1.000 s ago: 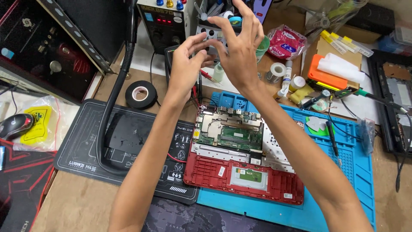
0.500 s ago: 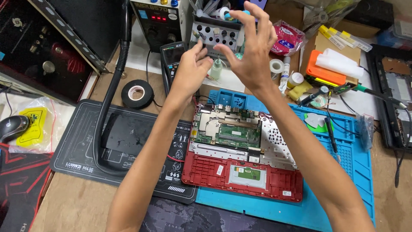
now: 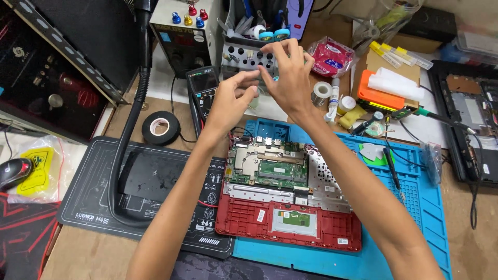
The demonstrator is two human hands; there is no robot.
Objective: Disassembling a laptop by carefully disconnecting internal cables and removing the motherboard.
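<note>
Both my hands hover together over the back of the bench, above an opened red laptop [image 3: 288,228] whose bare circuit board [image 3: 270,166] shows. My left hand [image 3: 231,101] has curled fingers, its thumb and forefinger reaching towards my right hand [image 3: 288,78]. The right hand's fingers bend downwards in front of a grey perforated tool holder [image 3: 241,57]. The fingertips of the two hands meet. Whether something small is pinched between them is too small to tell.
The laptop lies on a blue work mat [image 3: 415,207]. A multimeter [image 3: 203,83], a black tape roll [image 3: 161,127] and a black hose [image 3: 127,135] over a black mat [image 3: 88,207] are to the left. A second open device [image 3: 467,124] lies at right.
My hands have come lower and closer together. The right hand's spread fingers have bent down towards the left hand's fingertips.
</note>
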